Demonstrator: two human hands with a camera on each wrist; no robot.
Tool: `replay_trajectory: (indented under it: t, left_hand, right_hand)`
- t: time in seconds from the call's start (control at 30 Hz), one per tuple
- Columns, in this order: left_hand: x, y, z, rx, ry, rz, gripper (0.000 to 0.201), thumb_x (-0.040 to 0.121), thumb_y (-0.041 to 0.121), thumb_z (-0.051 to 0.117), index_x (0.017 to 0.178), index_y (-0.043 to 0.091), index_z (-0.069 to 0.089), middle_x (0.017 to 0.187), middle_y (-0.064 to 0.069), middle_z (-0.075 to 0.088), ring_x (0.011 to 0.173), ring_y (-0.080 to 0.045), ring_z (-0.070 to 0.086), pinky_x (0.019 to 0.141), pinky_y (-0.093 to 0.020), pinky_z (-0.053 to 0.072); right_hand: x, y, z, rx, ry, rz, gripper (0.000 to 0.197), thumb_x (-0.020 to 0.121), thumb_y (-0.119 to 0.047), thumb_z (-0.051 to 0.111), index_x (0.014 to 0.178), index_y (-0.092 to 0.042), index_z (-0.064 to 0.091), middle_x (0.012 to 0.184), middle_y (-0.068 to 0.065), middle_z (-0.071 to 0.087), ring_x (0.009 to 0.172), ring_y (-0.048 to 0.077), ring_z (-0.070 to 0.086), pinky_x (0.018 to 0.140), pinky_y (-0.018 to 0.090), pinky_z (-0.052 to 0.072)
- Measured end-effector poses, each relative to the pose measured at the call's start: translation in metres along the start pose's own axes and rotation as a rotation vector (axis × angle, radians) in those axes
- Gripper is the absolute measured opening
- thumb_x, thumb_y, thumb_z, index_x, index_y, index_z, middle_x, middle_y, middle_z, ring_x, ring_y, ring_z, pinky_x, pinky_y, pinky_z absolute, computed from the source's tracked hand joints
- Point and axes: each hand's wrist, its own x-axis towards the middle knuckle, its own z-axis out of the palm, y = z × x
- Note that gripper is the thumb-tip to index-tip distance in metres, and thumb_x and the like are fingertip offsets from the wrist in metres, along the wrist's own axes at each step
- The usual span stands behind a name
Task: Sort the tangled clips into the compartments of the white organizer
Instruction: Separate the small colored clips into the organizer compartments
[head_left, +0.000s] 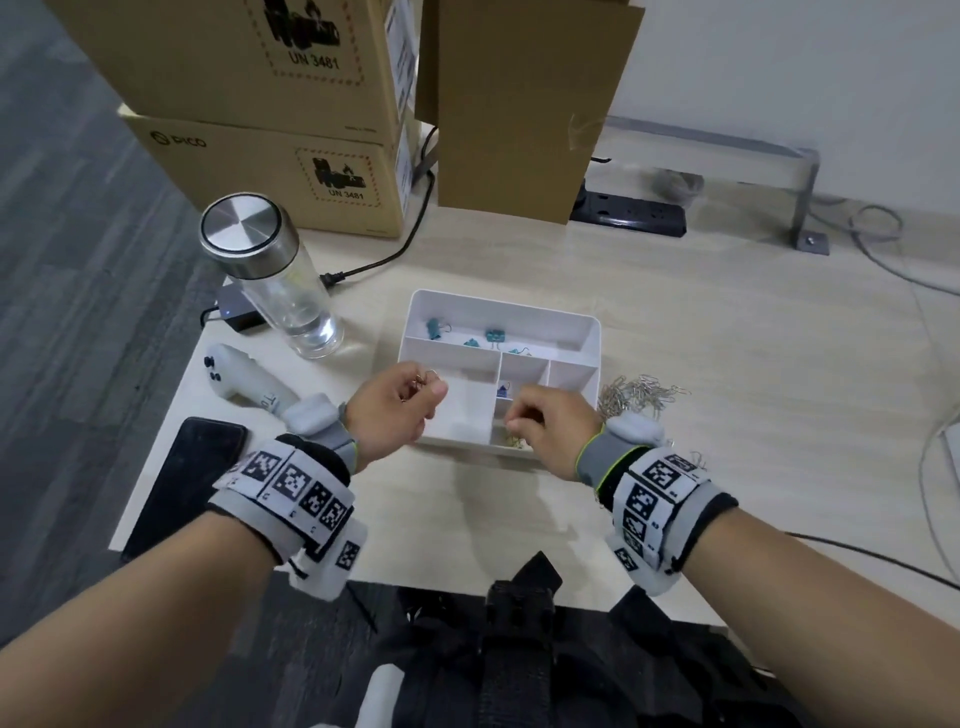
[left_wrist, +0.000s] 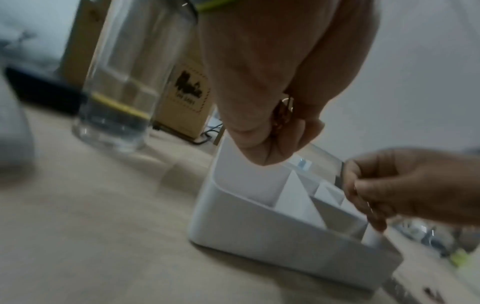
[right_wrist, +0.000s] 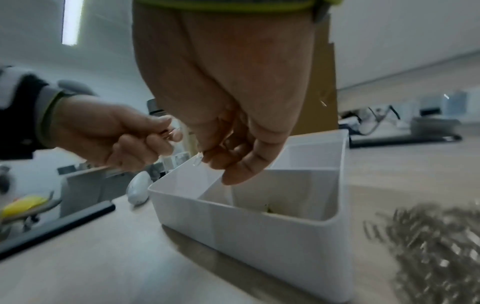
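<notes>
Both hands hover over the white organizer (head_left: 587, 332), the landmark here. Left hand (head_left: 395, 410) sits above its near-left compartment, thumb & fingers pinching a small wire clip (head_left: 423, 376), prob. just teased off the tangle. Right hand (head_left: 548, 434) hangs over the near-middle slot, fingertips curled & pinching another clip (right_wrist: 196, 161), likely lining up a drop onto the gold clips (head_left: 514, 441) already there. Teal binder clips (head_left: 493, 335) lie in the far long compartment. Silver clip pile (head_left: 641, 395) waits just right of the organizer, unsorted.
</notes>
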Motion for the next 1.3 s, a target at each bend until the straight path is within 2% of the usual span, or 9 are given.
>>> replay_trajectory:
  t: [0.13,0.27,0.4,0.53,0.6,0.7,0.87,1.07,1.3]
  left_hand:
    - [-0.007,-0.015,-0.003,0.044,0.100,0.013,0.011,0.087,0.024,0.063,0.078,0.020,0.061,0.058,0.003,0.053,0.041,-0.001,0.046,0.053,-0.024,0.040]
    - [-0.015,-0.016,0.004,0.043,0.110,0.024,0.008,0.087,0.021,0.064,0.083,0.014,0.065,0.057,0.004,0.052,0.047,-0.010,0.045,0.048,-0.018,0.040]
    - [-0.017,-0.018,0.009,0.041,0.120,0.017,0.005,0.086,0.018,0.065,0.082,0.018,0.067,0.066,0.008,0.057,0.051,-0.012,0.048,0.047,-0.013,0.043]
    - [-0.011,-0.016,0.010,0.067,0.112,0.003,0.008,0.087,0.016,0.064,0.093,0.015,0.069,0.076,0.005,0.059,0.052,-0.013,0.050,0.047,-0.011,0.044]
    - [-0.009,-0.014,0.012,0.123,0.091,0.017,0.012,0.087,0.018,0.063,0.098,0.017,0.069,0.080,0.005,0.063,0.056,-0.010,0.053,0.052,-0.012,0.045]
    - [-0.006,-0.009,0.020,0.315,0.042,0.123,0.016,0.088,0.019,0.061,0.103,0.019,0.068,0.076,0.008,0.066,0.059,0.001,0.056,0.059,-0.012,0.041]
    - [-0.009,0.003,0.044,0.535,-0.065,0.242,0.019,0.083,0.010,0.059,0.097,0.014,0.071,0.083,-0.001,0.067,0.077,-0.020,0.058,0.066,-0.024,0.038]
    - [-0.011,-0.001,0.070,0.422,-0.103,0.137,0.019,0.084,0.030,0.065,0.103,0.032,0.060,0.071,0.011,0.056,0.062,-0.007,0.051,0.060,-0.021,0.040]
    - [-0.015,0.004,0.087,-0.029,-0.222,-0.114,0.029,0.089,-0.007,0.044,0.107,0.014,0.051,0.090,-0.004,0.056,0.068,-0.019,0.059,0.058,-0.020,0.052]
  right_hand:
    - [0.022,-0.009,0.016,0.183,0.022,0.181,0.022,0.085,-0.022,0.056,0.064,-0.028,0.055,0.070,-0.002,0.067,0.073,0.024,0.064,0.081,0.043,0.056]
    - [0.036,-0.010,0.030,0.395,0.066,0.270,0.020,0.085,-0.020,0.053,0.066,-0.024,0.058,0.063,-0.003,0.067,0.064,0.021,0.063,0.077,0.053,0.058]
    - [0.037,-0.019,0.032,0.436,0.090,0.241,0.012,0.086,-0.015,0.059,0.077,-0.020,0.065,0.077,0.000,0.069,0.068,0.015,0.064,0.074,0.039,0.060]
    - [0.039,-0.026,0.027,0.346,0.043,0.159,0.025,0.088,-0.018,0.060,0.113,-0.019,0.064,0.104,-0.001,0.067,0.091,0.014,0.064,0.071,0.028,0.054]
    - [0.033,-0.025,0.021,0.329,0.084,0.137,0.027,0.085,-0.028,0.063,0.112,-0.023,0.065,0.100,-0.006,0.067,0.091,0.013,0.064,0.081,0.032,0.054]
    - [0.017,-0.023,0.018,0.425,0.077,0.100,0.036,0.069,-0.048,0.071,0.103,-0.036,0.063,0.083,-0.012,0.066,0.069,0.008,0.059,0.076,0.030,0.054]
    - [-0.011,-0.014,0.018,0.261,0.145,0.000,0.022,0.074,-0.030,0.076,0.094,-0.027,0.068,0.075,-0.011,0.060,0.057,0.000,0.050,0.066,0.012,0.045]
    - [-0.016,0.029,0.006,0.311,0.270,0.133,0.009,0.078,-0.031,0.072,0.080,-0.024,0.067,0.064,-0.012,0.060,0.055,-0.001,0.052,0.064,0.022,0.049]
    - [0.000,0.060,-0.023,0.421,0.407,0.296,0.011,0.078,-0.034,0.071,0.081,-0.029,0.062,0.070,-0.004,0.061,0.066,0.020,0.062,0.064,0.033,0.053]
